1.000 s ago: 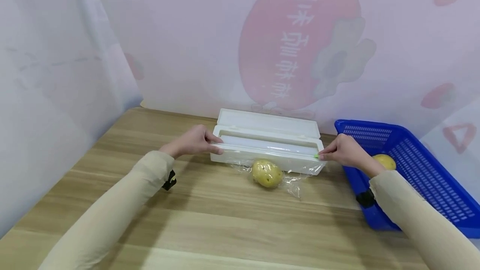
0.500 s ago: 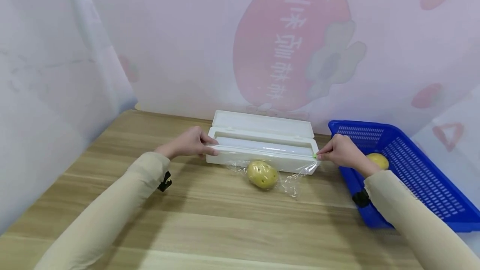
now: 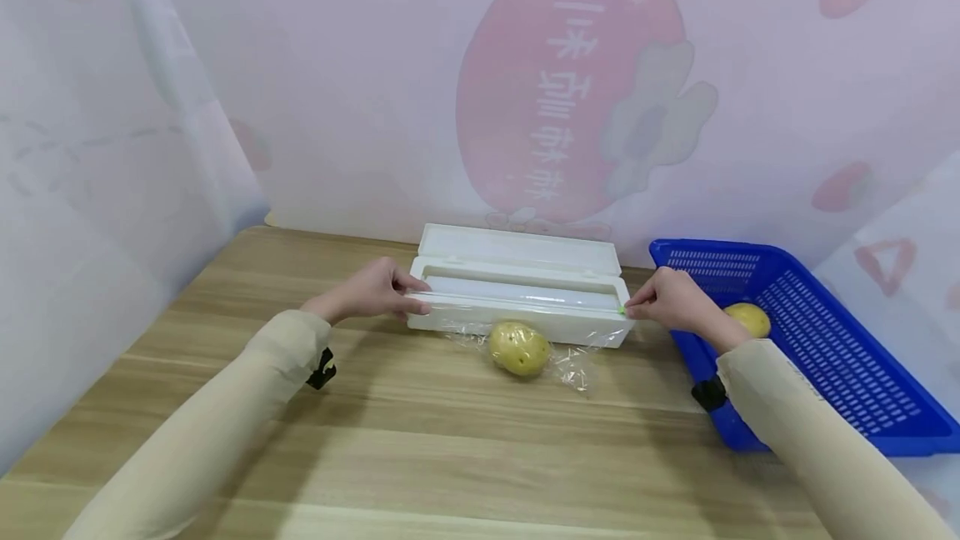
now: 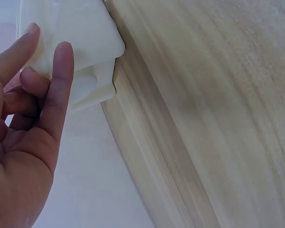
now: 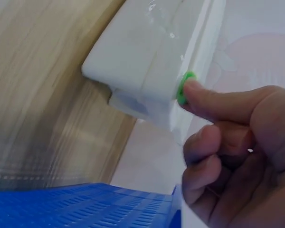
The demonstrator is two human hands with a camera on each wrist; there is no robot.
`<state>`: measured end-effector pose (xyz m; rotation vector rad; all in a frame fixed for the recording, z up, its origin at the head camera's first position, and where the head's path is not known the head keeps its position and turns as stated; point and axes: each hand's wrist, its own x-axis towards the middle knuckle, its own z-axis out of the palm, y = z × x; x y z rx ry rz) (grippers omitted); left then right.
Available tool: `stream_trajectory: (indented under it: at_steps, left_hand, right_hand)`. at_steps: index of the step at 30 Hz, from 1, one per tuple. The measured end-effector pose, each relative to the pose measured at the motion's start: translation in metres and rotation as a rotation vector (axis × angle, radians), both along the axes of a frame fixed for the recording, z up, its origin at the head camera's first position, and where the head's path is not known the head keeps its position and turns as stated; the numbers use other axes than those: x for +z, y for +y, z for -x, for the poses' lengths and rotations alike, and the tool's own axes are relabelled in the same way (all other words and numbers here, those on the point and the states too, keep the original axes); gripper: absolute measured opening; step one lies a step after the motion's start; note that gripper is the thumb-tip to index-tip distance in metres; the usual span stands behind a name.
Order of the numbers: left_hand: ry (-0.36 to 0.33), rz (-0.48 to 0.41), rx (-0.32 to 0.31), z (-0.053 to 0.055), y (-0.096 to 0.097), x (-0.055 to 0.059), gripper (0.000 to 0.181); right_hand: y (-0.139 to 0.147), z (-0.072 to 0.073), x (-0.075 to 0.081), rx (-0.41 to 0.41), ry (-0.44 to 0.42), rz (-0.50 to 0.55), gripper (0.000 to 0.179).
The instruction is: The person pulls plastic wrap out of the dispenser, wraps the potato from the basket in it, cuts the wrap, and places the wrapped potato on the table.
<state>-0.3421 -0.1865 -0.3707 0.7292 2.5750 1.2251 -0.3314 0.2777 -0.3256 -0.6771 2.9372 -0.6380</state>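
A white cling film box [image 3: 457, 315] stands on the table, its lid [image 3: 517, 248] tipped back and a film roll [image 3: 517, 292] inside. My left hand [image 3: 375, 288] grips the box's left end between thumb and fingers. At the right end, my right hand [image 3: 671, 307] pinches a small green slider [image 5: 181, 96] on the front top edge, the thumb covering part of it. Clear film [image 3: 573, 369] hangs down the front of the box and wraps a potato [image 3: 519, 349] lying against it.
To the right sits a blue perforated basket [image 3: 847, 357] with another potato [image 3: 748, 320] in it, partly behind my right wrist. A printed sheet [image 3: 360, 107] rises behind the table [image 3: 450, 457], and more sheeting hangs at the left.
The head view has turned slightly, so everything sits a little further left in it. Both hands, the box and the wrapped potato keep about the same places relative to each other.
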Motion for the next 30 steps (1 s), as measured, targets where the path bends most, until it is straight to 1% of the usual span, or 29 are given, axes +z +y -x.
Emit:
stream_trajectory:
  at_steps: [5, 10, 18, 23, 28, 30]
  left_hand:
    - [0.029, 0.024, -0.020, 0.0011, -0.0012, 0.0011, 0.032]
    - [0.032, 0.045, -0.032, 0.0018, -0.0010, 0.0028, 0.031]
    - [0.066, 0.060, -0.061, 0.0039, -0.0021, 0.0022, 0.033]
    - [0.055, 0.065, -0.065, 0.0057, -0.0039, 0.0007, 0.032]
    - [0.079, 0.082, -0.061, 0.0055, -0.0042, 0.0012, 0.029]
    - [0.070, 0.082, -0.055, 0.0049, -0.0039, 0.0013, 0.031]
  right_hand:
    - [-0.0025, -0.0020, -0.0022, -0.021, 0.022, -0.001, 0.008]
    - [-0.0016, -0.0035, 0.0003, -0.042, 0.012, -0.007, 0.008]
    - [0.0027, -0.0022, 0.0010, -0.035, -0.014, -0.007, 0.008]
    - [0.0028, -0.0007, 0.0005, -0.044, -0.029, -0.013, 0.008]
    - [0.0042, 0.0009, 0.0012, -0.037, -0.046, -0.008, 0.009]
    - [0.0047, 0.0012, 0.0009, -0.038, -0.048, -0.007, 0.010]
